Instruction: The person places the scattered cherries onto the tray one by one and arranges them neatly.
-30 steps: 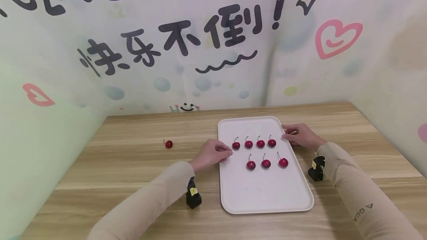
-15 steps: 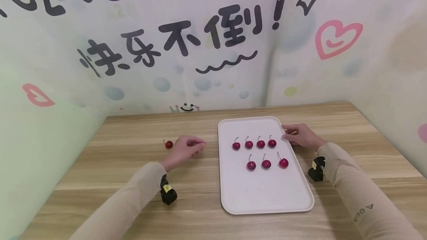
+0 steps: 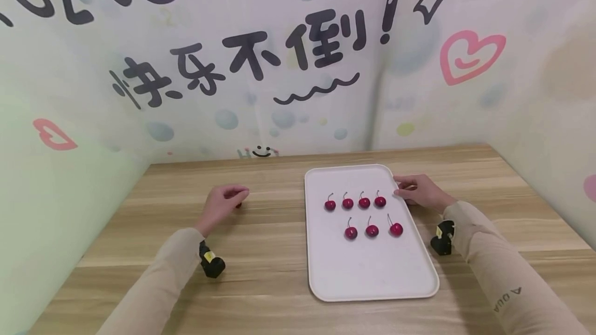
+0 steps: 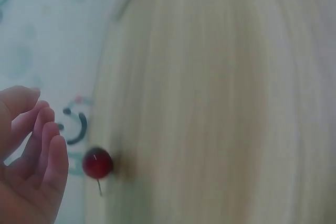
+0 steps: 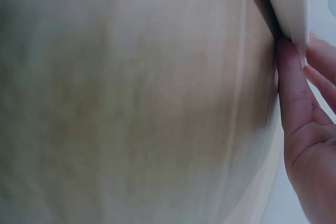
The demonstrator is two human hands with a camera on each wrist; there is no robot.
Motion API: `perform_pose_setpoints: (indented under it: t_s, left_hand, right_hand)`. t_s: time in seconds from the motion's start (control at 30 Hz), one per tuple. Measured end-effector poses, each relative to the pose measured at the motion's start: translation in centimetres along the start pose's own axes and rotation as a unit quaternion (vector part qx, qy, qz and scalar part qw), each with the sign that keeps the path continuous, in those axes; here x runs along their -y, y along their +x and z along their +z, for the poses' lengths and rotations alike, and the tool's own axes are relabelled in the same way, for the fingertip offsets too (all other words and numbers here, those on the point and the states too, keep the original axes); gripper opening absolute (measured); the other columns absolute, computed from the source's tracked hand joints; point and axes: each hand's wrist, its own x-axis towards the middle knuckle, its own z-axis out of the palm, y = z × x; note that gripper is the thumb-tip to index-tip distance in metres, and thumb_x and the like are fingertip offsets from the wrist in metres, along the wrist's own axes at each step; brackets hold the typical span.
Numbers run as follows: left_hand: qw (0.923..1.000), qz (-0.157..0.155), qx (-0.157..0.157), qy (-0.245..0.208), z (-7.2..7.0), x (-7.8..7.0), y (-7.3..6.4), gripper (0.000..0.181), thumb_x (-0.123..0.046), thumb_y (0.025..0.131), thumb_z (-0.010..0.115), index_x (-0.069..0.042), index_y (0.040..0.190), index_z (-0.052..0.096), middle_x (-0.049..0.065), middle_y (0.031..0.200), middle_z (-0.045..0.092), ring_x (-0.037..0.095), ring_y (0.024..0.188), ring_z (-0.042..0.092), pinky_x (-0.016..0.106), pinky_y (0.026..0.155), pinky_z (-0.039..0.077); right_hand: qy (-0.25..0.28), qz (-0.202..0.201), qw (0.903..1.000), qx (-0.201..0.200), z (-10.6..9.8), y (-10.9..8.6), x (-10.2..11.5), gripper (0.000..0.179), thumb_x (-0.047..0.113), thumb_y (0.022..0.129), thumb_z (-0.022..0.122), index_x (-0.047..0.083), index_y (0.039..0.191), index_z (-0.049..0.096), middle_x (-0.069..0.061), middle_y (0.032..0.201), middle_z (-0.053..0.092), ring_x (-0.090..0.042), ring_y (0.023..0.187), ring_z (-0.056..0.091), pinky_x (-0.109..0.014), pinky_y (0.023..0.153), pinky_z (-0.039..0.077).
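Observation:
My left hand (image 3: 222,207) hovers over the left part of the table, fingers loosely bent and holding nothing. Just beyond them, a single dark red cherry (image 4: 97,163) with a short stem lies on the wood; in the head view the hand mostly covers it. At the white tray's (image 3: 368,273) right edge, my right hand (image 3: 421,191) pinches the rim, thumb on one side and fingers on the other in the right wrist view. On the tray sit several cherries in two rows, a back row (image 3: 347,203) and a shorter front row (image 3: 371,230), stems pointing up.
The wood-grain table (image 3: 261,283) runs back to a printed wall cloth (image 3: 261,112) with dark lettering and pink hearts. Side walls rise at the left and right. A small black camera (image 3: 213,263) is strapped at the left wrist, another (image 3: 442,238) at the right.
My left hand has moved left from the tray's left edge to the lone cherry. The right hand stays at the tray's right rim, and the cherries on the tray keep their places.

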Motion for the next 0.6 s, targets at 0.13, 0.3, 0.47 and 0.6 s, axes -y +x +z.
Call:
perform_pose_setpoints:
  t_s: [0.13,0.3,0.47,0.6]
  left_hand:
    - [0.9994,-0.028,-0.015,0.015,-0.7,1.1,-0.1,0.03,-0.025,0.087,0.057,-0.001,0.105,0.062,0.012,0.098,0.062,0.02,0.086,0.056,0.032,0.07,0.047]
    - [0.9975,-0.062,-0.03,0.019,-1.5,2.2,-0.1,0.031,-0.024,0.088,0.054,-0.001,0.108,0.06,0.015,0.104,0.059,0.024,0.09,0.053,0.03,0.073,0.044]
    - [0.9957,-0.077,-0.046,0.026,-1.9,3.0,0.0,0.031,-0.022,0.089,0.052,0.0,0.11,0.059,0.017,0.107,0.058,0.025,0.094,0.052,0.033,0.077,0.044]
    - [0.9946,-0.087,-0.051,0.023,-2.1,3.7,0.2,0.029,-0.017,0.088,0.053,0.001,0.11,0.058,0.02,0.11,0.056,0.029,0.098,0.053,0.037,0.082,0.044]
  right_hand:
    - [0.001,0.001,1.0,0.001,0.0,0.0,0.2,0.052,0.009,0.087,0.056,-0.008,0.13,0.033,-0.026,0.107,0.048,-0.027,0.091,0.053,-0.031,0.075,0.049]
    - [0.002,0.004,1.0,0.001,0.0,-0.1,0.4,0.052,0.008,0.087,0.056,-0.008,0.13,0.033,-0.026,0.108,0.048,-0.027,0.092,0.053,-0.032,0.076,0.048]
    - [0.003,0.008,1.0,0.001,0.0,0.0,0.2,0.054,0.01,0.086,0.057,-0.007,0.131,0.033,-0.026,0.107,0.049,-0.027,0.091,0.054,-0.032,0.076,0.048]
    - [0.0,0.014,0.9999,-0.001,0.0,0.1,0.0,0.054,0.011,0.086,0.058,-0.006,0.131,0.034,-0.024,0.106,0.05,-0.026,0.091,0.054,-0.031,0.075,0.048]
